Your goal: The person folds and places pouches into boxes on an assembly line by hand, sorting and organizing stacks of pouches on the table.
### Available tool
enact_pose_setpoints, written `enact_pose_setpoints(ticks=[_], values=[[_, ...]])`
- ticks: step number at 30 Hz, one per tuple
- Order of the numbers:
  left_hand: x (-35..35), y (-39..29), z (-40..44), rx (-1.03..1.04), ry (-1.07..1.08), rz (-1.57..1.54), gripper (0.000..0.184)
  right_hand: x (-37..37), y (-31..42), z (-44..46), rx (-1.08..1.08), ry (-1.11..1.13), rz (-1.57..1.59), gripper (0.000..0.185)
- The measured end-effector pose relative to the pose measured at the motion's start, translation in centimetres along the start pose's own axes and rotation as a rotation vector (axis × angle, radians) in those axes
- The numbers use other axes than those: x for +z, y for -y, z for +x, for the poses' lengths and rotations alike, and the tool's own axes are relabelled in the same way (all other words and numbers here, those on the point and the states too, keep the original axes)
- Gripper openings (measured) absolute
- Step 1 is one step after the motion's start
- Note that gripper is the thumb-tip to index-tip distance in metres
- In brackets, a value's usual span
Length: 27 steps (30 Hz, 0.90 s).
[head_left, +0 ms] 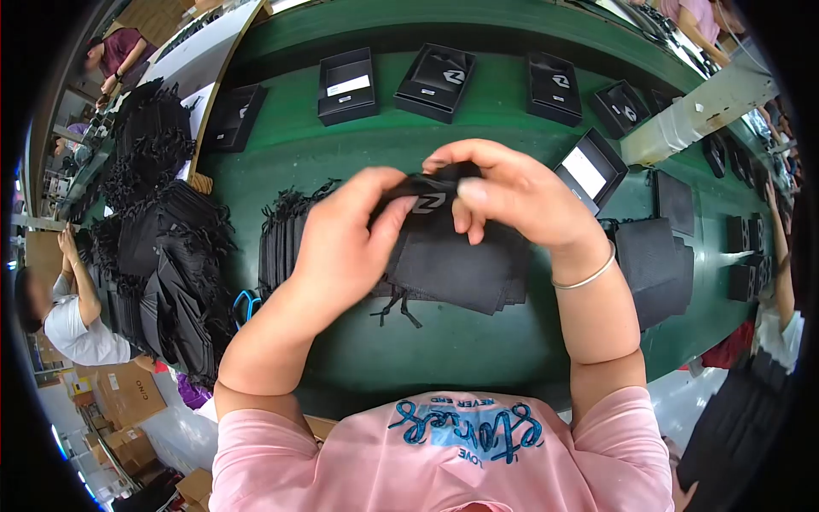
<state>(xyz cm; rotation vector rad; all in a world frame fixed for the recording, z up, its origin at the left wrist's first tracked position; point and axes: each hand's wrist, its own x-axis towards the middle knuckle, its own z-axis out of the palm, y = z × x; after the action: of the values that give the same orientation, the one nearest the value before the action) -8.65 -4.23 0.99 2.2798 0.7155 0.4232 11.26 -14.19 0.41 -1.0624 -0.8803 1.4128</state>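
Note:
Between my two hands, above the green table, is a black pouch [429,202] with a light logo, its upper edge bunched up. My left hand [350,230] pinches its left side between thumb and fingers. My right hand [520,196], with a bangle at the wrist, has thumb and fingers closed on the right side. Beneath them lies a stack of flat black pouches [461,269] with drawstrings trailing at its lower left. More black pouches [281,230] stand in a row beside my left forearm.
Open black boxes [348,113] line the far side of the green table [358,154]. Piled pouches [171,256] fill the left. Blue-handled scissors [246,307] lie near my left arm. More pouches [653,264] and a metal post [682,124] are at right. Other people work around.

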Motion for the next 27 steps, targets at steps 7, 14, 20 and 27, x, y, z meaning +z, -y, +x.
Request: enact_pose_setpoints(ticks=[7,14,20,27], values=[[2.1,2.1,0.5,0.056,-0.142,-0.547,0.03,1.8,-0.3,0.2,-0.23,-0.225,-0.65,0.017],[0.3,1.8,2.1,0.26,-0.193,-0.436,0.023,2.1,1.5,0.5,-0.199,-0.206,-0.731,0.014],[-2.1,2.3,5.2,0.136,0.033,-0.312,0.019,0.6,3.1,3.1,-0.151,-0.144,-0.803,0.013],[-2.7,4.7,15.2,0.14,-0.296,-0.292,0.019,-4.1,4.4,13.7,-0.63,-0.404,-1.242,0.019]])
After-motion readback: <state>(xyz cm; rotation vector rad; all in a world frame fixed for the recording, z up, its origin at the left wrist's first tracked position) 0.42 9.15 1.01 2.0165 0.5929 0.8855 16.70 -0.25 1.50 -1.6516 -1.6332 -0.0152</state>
